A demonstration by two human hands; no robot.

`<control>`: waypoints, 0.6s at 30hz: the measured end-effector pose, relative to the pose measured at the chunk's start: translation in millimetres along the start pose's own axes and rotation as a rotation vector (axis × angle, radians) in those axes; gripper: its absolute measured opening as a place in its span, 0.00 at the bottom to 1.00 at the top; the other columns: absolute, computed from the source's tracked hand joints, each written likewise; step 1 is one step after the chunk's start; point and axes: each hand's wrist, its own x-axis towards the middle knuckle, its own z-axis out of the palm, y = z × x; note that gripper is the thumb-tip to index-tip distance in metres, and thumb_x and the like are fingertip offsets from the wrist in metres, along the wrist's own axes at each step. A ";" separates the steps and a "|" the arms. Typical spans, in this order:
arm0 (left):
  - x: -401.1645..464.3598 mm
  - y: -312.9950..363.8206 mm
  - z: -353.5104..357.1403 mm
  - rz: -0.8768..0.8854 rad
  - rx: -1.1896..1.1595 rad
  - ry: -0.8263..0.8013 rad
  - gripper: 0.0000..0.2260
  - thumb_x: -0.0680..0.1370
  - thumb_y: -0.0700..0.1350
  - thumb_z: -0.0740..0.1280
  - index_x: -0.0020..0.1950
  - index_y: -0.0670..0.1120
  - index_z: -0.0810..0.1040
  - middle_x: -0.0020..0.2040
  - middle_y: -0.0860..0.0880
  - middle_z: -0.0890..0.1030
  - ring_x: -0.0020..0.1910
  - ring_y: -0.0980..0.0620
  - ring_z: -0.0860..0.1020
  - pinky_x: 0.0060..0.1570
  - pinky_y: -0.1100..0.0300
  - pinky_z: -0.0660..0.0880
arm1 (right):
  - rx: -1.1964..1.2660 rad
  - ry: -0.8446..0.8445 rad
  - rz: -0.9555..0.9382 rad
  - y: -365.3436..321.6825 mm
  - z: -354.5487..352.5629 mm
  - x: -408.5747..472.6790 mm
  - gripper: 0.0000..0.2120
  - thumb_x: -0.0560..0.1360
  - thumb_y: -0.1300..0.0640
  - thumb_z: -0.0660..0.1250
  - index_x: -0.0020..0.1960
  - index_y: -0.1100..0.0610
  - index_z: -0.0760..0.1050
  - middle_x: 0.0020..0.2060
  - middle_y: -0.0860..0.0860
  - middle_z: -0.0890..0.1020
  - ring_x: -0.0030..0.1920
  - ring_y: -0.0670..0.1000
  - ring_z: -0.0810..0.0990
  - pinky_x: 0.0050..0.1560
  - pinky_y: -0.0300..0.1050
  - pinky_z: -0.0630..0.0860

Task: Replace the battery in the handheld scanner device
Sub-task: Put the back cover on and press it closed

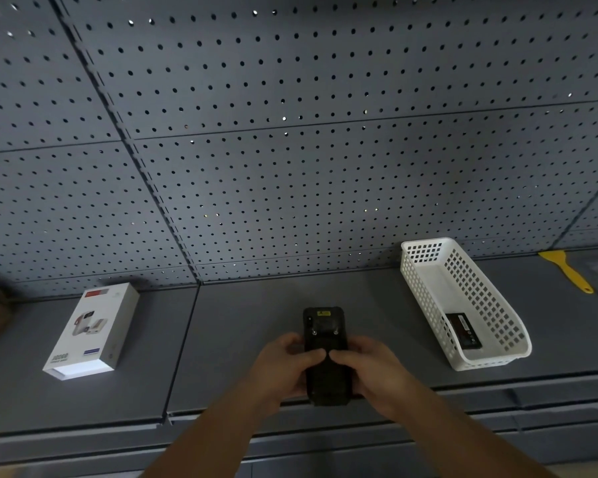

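A black handheld scanner (324,326) lies back side up, its lower end over the front edge of the grey shelf (242,315). My left hand (283,367) grips its left side and my right hand (370,367) grips its right side. Both thumbs meet on the middle of its back cover. A black battery (464,334) lies inside the white perforated basket (491,298) to the right, apart from both hands.
A white product box (94,332) lies flat on the shelf at the left. A yellow plastic scraper (567,269) rests at the far right by the grey pegboard wall (290,150). A brown object shows at the left edge.
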 end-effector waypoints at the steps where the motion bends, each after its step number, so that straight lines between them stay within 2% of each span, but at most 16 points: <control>1: -0.1 0.2 -0.3 0.002 -0.015 -0.004 0.14 0.78 0.36 0.73 0.62 0.38 0.78 0.58 0.34 0.84 0.54 0.37 0.86 0.44 0.47 0.86 | 0.015 -0.009 0.005 -0.3 -0.9 0.3 0.10 0.80 0.67 0.68 0.60 0.63 0.82 0.50 0.59 0.90 0.52 0.58 0.89 0.50 0.55 0.85; 4: 0.6 -1.9 -3.0 0.010 -0.042 -0.032 0.12 0.78 0.35 0.72 0.62 0.39 0.79 0.56 0.37 0.86 0.51 0.41 0.87 0.42 0.52 0.86 | 0.041 -0.055 0.038 -1.2 -4.5 0.5 0.14 0.78 0.68 0.69 0.63 0.60 0.80 0.55 0.59 0.89 0.55 0.60 0.88 0.50 0.57 0.85; 7: 1.6 -4.1 -6.3 0.016 -0.038 -0.079 0.15 0.77 0.31 0.71 0.63 0.40 0.79 0.57 0.39 0.85 0.52 0.43 0.87 0.44 0.56 0.85 | 0.004 -0.116 0.059 -1.2 -7.3 0.9 0.21 0.76 0.71 0.70 0.66 0.56 0.79 0.58 0.58 0.88 0.58 0.61 0.87 0.54 0.60 0.85; 12: 4.4 -8.6 -11.5 0.052 -0.035 -0.077 0.15 0.76 0.29 0.72 0.61 0.40 0.81 0.55 0.41 0.87 0.53 0.43 0.87 0.50 0.51 0.85 | -0.039 -0.115 0.028 -0.9 -5.5 1.1 0.21 0.77 0.70 0.71 0.67 0.56 0.79 0.60 0.56 0.88 0.59 0.58 0.87 0.56 0.59 0.85; 18: 4.0 -7.2 -14.7 0.009 0.008 -0.109 0.18 0.74 0.29 0.73 0.63 0.41 0.80 0.55 0.44 0.87 0.52 0.47 0.87 0.46 0.56 0.84 | 0.019 -0.120 0.058 2.4 -5.6 2.8 0.21 0.76 0.72 0.70 0.67 0.60 0.78 0.59 0.59 0.88 0.59 0.61 0.87 0.59 0.61 0.84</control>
